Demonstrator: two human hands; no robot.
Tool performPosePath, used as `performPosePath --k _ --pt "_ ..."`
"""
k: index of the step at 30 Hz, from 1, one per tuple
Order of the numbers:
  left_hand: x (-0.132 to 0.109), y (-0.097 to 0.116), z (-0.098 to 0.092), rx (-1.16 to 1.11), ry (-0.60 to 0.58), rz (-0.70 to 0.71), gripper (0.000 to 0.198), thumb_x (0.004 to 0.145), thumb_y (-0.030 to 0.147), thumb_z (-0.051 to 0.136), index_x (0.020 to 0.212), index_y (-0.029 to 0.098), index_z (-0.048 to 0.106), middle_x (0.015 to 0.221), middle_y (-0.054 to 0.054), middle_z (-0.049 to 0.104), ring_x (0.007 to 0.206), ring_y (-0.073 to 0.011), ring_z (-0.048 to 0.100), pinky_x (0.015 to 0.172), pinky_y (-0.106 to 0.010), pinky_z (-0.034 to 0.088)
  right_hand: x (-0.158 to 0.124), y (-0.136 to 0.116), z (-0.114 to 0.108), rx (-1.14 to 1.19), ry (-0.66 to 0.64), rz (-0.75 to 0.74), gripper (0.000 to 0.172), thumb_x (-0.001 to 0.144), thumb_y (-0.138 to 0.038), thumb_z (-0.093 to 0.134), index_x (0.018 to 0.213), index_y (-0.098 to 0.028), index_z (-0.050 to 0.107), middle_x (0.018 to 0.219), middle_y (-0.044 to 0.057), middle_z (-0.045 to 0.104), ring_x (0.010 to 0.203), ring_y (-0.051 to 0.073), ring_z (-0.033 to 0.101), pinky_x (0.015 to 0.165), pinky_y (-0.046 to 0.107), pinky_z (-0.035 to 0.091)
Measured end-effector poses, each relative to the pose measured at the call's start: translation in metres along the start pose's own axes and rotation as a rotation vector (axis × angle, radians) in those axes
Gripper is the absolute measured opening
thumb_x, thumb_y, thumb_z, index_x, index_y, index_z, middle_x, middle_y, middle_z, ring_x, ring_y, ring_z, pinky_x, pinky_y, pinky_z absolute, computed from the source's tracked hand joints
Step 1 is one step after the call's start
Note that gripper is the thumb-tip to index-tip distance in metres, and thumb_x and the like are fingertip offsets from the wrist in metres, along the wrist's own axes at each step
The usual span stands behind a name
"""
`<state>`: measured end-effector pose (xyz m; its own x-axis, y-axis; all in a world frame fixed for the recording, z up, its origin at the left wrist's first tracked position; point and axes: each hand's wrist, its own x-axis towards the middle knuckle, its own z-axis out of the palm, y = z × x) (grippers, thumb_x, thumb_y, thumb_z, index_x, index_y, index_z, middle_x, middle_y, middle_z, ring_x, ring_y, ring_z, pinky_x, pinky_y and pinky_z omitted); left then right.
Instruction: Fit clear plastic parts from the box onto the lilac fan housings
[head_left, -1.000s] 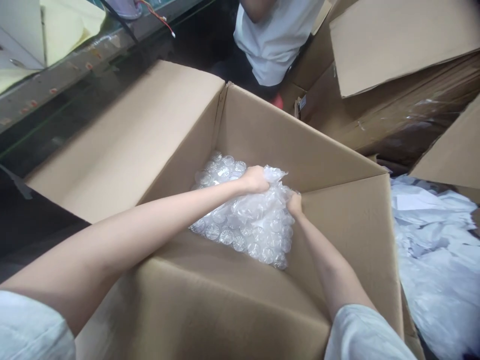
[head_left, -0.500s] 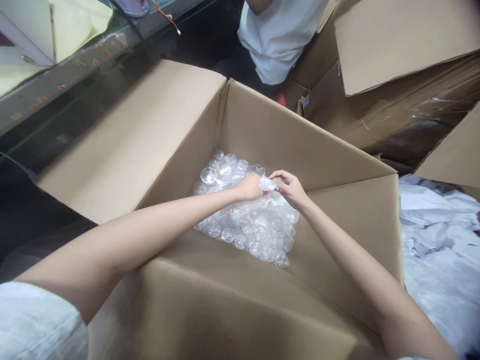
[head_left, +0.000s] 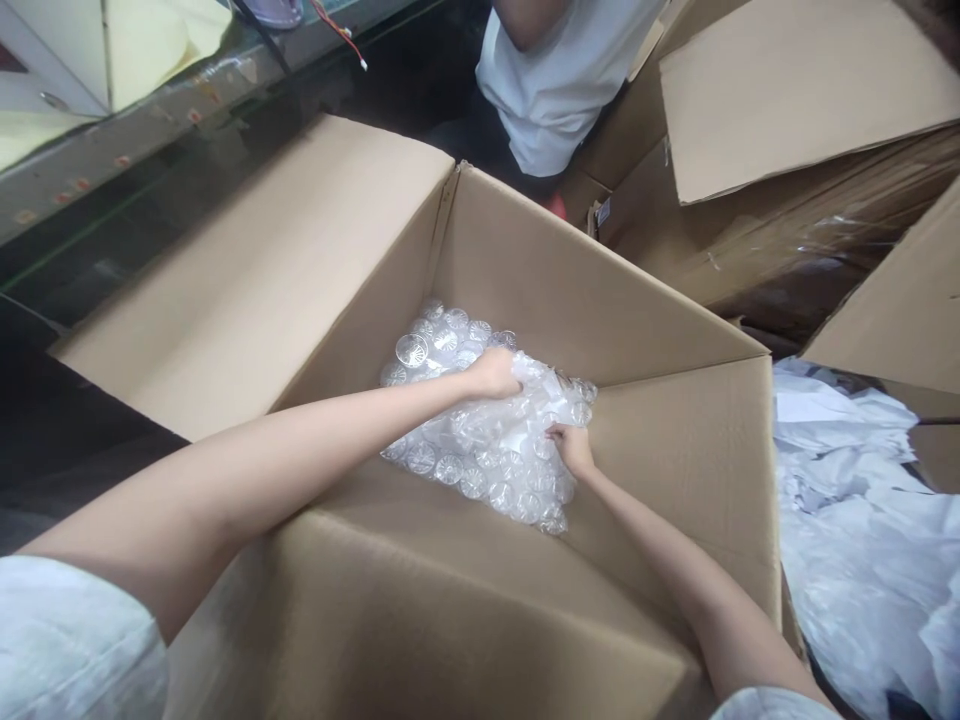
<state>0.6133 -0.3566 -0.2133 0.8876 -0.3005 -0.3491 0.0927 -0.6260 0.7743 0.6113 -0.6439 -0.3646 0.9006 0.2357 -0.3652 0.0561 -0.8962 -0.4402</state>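
Inside a large cardboard box (head_left: 600,290) lies a layer of clear round plastic pieces with a spoke pattern (head_left: 450,468). A crumpled clear plastic bag (head_left: 534,385) lies over the middle of them. My left hand (head_left: 493,374) is closed in a fist around the gathered part of the bag. Lower and to the right, my right hand (head_left: 572,448) has its fingers pinched together on the bag's film, just above the round pieces. The fingertips of my left hand are hidden.
An open flap (head_left: 262,270) spreads out on the box's left. Beyond the box stands a person in a white shirt (head_left: 547,90). More cardboard boxes (head_left: 795,90) are at the upper right. White plastic sheeting (head_left: 862,520) lies to the right. A bench edge (head_left: 150,140) crosses the upper left.
My right hand has moved down and away from my left hand, and the bag's bunched end has spread out. My left hand stays in nearly the same place, still gripping the bag.
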Motion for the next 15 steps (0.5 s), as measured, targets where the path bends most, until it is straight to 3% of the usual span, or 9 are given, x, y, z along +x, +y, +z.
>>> performPosePath --k 4,9,12,15 --pt "-0.002 -0.008 0.008 0.058 -0.022 0.043 0.019 0.067 0.011 0.060 0.084 0.010 0.068 0.097 -0.013 0.072 0.095 -0.0293 0.065 0.081 -0.030 0.049 0.021 -0.011 -0.019 0.029 0.000 -0.062 0.020 0.094 -0.031 0.058 0.100 -0.013 0.062 0.095 0.004 0.064 0.082 0.016 0.063 0.075 0.034 0.055" --pt "-0.003 -0.014 0.023 0.060 -0.036 0.103 0.052 0.064 0.014 0.068 0.115 0.010 0.059 0.112 -0.013 0.069 0.101 -0.0287 0.065 0.083 -0.031 0.050 0.025 -0.053 -0.035 0.168 -0.115 -0.244 0.023 0.089 -0.035 0.065 0.084 -0.013 0.062 0.075 0.000 0.063 0.066 0.013 0.062 0.067 0.030 0.054" --pt "-0.003 -0.012 0.026 0.036 -0.054 0.164 0.036 0.068 0.018 0.067 0.103 0.013 0.065 0.102 -0.009 0.072 0.095 -0.0261 0.067 0.082 -0.031 0.050 0.033 -0.075 -0.049 0.256 -0.155 -0.322 0.028 0.080 -0.043 0.071 0.085 -0.016 0.065 0.077 0.003 0.068 0.069 0.017 0.065 0.068 0.032 0.055" --pt "-0.002 -0.010 0.024 0.018 -0.008 0.190 0.018 0.075 0.018 0.059 0.091 0.014 0.068 0.098 -0.008 0.072 0.093 -0.0246 0.067 0.083 -0.031 0.050 0.052 -0.068 -0.066 0.251 -0.054 -0.268 0.037 0.085 -0.049 0.062 0.105 -0.019 0.064 0.101 0.007 0.069 0.089 0.022 0.067 0.078 0.036 0.055"
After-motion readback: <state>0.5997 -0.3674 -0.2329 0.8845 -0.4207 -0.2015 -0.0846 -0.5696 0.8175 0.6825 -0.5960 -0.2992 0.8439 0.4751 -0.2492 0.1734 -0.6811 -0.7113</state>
